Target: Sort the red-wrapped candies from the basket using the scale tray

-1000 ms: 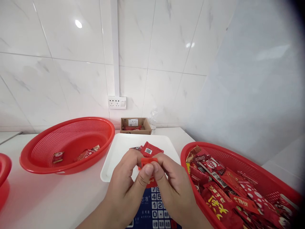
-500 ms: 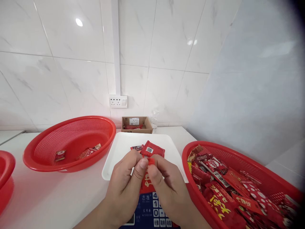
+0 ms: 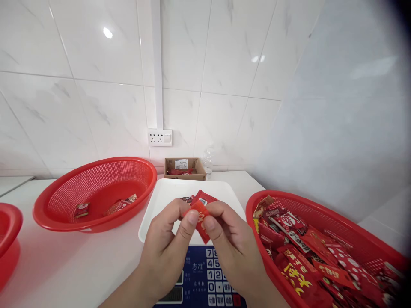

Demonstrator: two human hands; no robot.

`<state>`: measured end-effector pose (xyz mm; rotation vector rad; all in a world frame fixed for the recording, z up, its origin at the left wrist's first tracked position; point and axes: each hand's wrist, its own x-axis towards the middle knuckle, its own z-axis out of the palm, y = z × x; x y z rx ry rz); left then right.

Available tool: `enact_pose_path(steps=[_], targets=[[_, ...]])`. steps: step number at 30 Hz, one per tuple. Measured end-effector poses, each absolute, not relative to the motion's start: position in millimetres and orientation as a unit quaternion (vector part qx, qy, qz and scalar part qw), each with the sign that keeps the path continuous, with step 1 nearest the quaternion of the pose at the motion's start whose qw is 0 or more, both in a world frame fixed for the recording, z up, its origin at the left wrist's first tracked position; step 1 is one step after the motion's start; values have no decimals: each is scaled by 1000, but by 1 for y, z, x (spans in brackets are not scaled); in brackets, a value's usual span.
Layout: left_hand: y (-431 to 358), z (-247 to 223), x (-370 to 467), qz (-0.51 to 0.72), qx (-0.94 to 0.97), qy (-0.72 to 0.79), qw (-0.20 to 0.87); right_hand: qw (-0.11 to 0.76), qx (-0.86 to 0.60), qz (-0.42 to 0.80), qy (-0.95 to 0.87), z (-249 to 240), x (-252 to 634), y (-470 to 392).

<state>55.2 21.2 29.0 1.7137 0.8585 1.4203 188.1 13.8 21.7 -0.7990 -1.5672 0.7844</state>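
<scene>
Between my left hand [image 3: 165,239] and my right hand [image 3: 233,241] is a small red packet [image 3: 201,222] with pale yellow print, pinched by the thumbs and fingers of both. It is tilted, one corner pointing down, above the blue keypad panel [image 3: 195,273] of a weighing scale. Just behind my fingertips, another red packet [image 3: 205,196] with a barcode lies on the scale's white tray [image 3: 154,214]. A darker small packet [image 3: 187,199] beside it is partly covered by my left hand.
At right stands a red basket [image 3: 257,197] full of snack packets. On the left, another red basket [image 3: 96,160] holds a few packets, and a third [image 3: 9,218] is cut off by the frame. A cardboard box [image 3: 170,176] and a clear plastic bottle [image 3: 208,160] stand by the wall.
The packet in my hands has turned from hanging straight down to a raised, tilted position, uncovering more of the keypad. My hands still grip it in nearly the same place.
</scene>
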Motion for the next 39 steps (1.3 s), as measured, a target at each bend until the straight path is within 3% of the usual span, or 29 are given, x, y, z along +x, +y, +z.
enact_pose_path(steps=[5, 11, 15, 23, 28, 33, 39], targets=[[22, 34, 51, 475, 698, 293, 449, 563, -320, 342, -681, 26, 195, 14], [16, 32, 56, 483, 660, 313, 483, 605, -285, 379, -640, 19, 190, 12], [15, 33, 59, 466, 654, 307, 510, 585, -307, 353, -663, 13, 185, 14], [11, 26, 61, 458, 676, 328, 475, 588, -290, 349, -669, 18, 188, 14], [2, 22, 57, 501, 624, 432, 415, 589, -299, 326, -676, 21, 189, 12], [11, 27, 56, 459, 730, 302, 407, 599, -303, 229, -705, 26, 190, 8], [17, 21, 60, 470, 678, 319, 466, 593, -355, 236, -683, 33, 189, 4]])
